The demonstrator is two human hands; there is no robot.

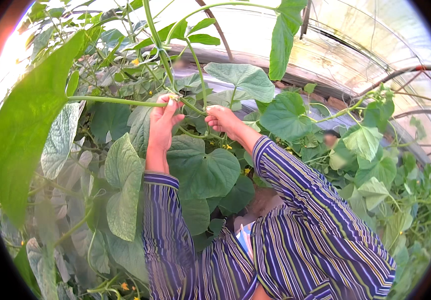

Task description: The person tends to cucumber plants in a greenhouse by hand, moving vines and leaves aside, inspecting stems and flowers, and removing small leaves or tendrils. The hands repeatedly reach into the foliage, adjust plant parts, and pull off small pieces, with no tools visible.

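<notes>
Both my hands are raised at a cucumber vine stem in front of me. My left hand pinches the vine at a node, thumb and fingertips together, where a long leaf stalk runs off to the left. A short way right, my right hand has its fingers curled and pinched at the same stem; its fingertips partly hide what lies between them. A thin pale string is looped about the upright stem above. Below my hands hangs a broad green leaf.
A large leaf is close at the left. Dense vines with yellow flowers surround me. A greenhouse's plastic film and curved metal frame rise at the back right. Another person is partly visible among the leaves.
</notes>
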